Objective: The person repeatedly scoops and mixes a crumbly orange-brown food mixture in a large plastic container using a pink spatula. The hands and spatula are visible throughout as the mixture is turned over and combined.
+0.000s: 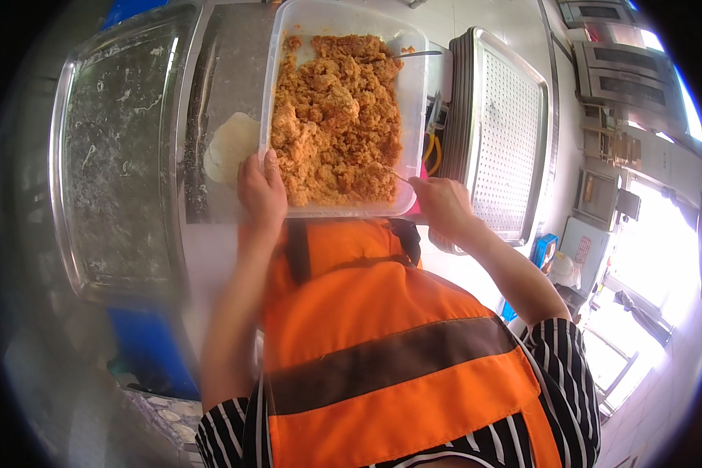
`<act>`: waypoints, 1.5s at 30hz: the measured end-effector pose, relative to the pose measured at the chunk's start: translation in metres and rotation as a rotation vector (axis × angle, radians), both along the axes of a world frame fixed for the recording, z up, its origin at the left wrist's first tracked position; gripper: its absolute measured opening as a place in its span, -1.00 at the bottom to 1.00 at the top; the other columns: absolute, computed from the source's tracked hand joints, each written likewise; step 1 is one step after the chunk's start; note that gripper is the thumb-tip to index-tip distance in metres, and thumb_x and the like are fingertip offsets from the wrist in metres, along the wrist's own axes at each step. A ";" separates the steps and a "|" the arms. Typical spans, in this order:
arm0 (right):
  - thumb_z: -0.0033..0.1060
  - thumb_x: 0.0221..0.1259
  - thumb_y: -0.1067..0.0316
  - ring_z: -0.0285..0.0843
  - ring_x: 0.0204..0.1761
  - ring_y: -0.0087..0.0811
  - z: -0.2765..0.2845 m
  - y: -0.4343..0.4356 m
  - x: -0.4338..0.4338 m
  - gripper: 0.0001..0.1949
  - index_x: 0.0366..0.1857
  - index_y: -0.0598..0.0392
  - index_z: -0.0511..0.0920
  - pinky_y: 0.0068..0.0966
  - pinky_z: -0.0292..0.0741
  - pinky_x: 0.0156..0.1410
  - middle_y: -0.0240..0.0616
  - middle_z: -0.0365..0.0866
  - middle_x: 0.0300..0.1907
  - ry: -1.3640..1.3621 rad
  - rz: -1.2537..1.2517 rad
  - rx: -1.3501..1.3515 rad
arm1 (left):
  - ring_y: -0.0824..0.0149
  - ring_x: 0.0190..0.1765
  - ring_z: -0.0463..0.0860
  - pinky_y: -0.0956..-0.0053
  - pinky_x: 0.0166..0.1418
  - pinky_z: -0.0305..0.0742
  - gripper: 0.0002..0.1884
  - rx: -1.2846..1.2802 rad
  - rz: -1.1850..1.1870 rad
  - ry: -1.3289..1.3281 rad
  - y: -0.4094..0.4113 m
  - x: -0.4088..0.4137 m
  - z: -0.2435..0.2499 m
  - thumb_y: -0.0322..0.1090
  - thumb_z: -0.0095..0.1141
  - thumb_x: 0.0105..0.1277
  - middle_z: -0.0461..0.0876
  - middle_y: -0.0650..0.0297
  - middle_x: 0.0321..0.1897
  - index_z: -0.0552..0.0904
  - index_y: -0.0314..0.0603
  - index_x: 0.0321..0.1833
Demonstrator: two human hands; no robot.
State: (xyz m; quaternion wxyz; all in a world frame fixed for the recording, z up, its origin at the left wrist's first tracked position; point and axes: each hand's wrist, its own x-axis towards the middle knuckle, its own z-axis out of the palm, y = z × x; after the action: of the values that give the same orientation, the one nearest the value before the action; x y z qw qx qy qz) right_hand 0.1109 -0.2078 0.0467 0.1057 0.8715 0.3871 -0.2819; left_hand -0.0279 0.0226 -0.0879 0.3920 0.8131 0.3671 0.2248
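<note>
A translucent plastic tub (414, 117) stands before me, holding a crumbly orange-brown filling (339, 111). My left hand (262, 190) grips the tub's near left rim, thumb on top. In my right hand (444, 199) is the handle of a thin utensil (399, 175), reaching over the near right corner; its tip is buried in the filling. A second utensil with a metal handle (424, 54) rests across the tub's far right part. Left of the tub, a flat round of pale dough (229, 149) lies on the metal worktop (234, 76), partly behind my left hand.
A large metal tray (117, 164) with floury smears lies at the left. Stacked perforated trays (512, 134) stand at the right. Between tub and stack are yellow-handled scissors (434, 149). A blue container (152, 345) stands lower left. Ovens (626, 76) line the far right.
</note>
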 end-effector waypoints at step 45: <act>0.09 0.02 0.47 0.70 -0.32 -0.15 0.006 0.020 -0.038 -0.89 -0.42 0.13 0.63 -0.26 0.62 -0.27 -0.10 0.67 -0.41 -0.001 -0.013 -0.181 | -0.05 -0.26 0.47 0.14 -0.15 0.35 -0.56 0.009 -0.058 -0.073 0.004 -0.003 -0.011 -0.04 -0.11 0.50 0.47 0.01 -0.40 0.49 -0.37 -0.30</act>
State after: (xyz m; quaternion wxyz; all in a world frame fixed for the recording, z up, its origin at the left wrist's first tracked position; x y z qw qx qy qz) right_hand 0.0725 -0.1880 0.0529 0.1823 0.8609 0.3544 -0.3161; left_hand -0.0305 0.0267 -0.0984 0.4079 0.8164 0.3278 0.2443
